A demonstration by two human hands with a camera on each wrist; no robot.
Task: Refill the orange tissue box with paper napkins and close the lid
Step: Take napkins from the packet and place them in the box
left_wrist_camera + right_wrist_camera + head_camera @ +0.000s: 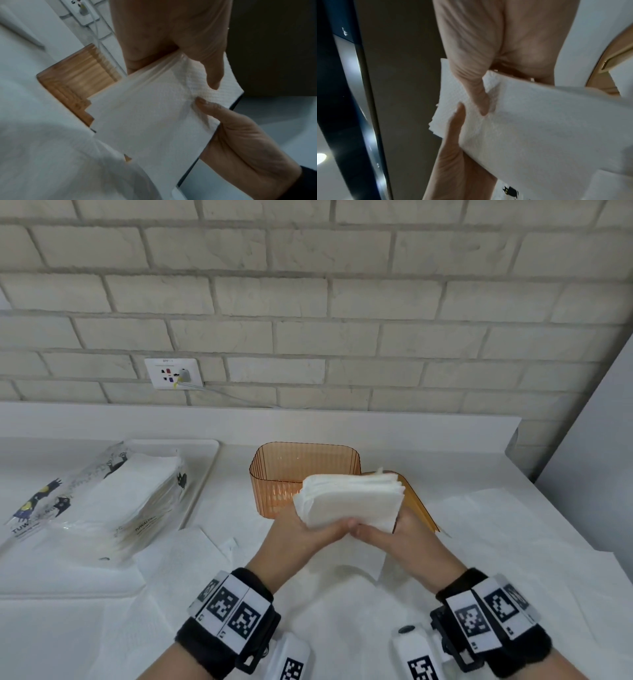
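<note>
Napkin stack clamped between both hands, just short of the open box.

The left hand (pixel 310 534) and right hand (pixel 399 534) pinch the paper napkins (pixel 352 496), thumbs on top. The orange tissue box (pixel 274 474) stands open toward the counter's (pixel 513 542) back edge; its lid (pixel 419 503) apparently lies beside it. Risk: uneven pressure fans the loose edges, catching the rim.
</note>
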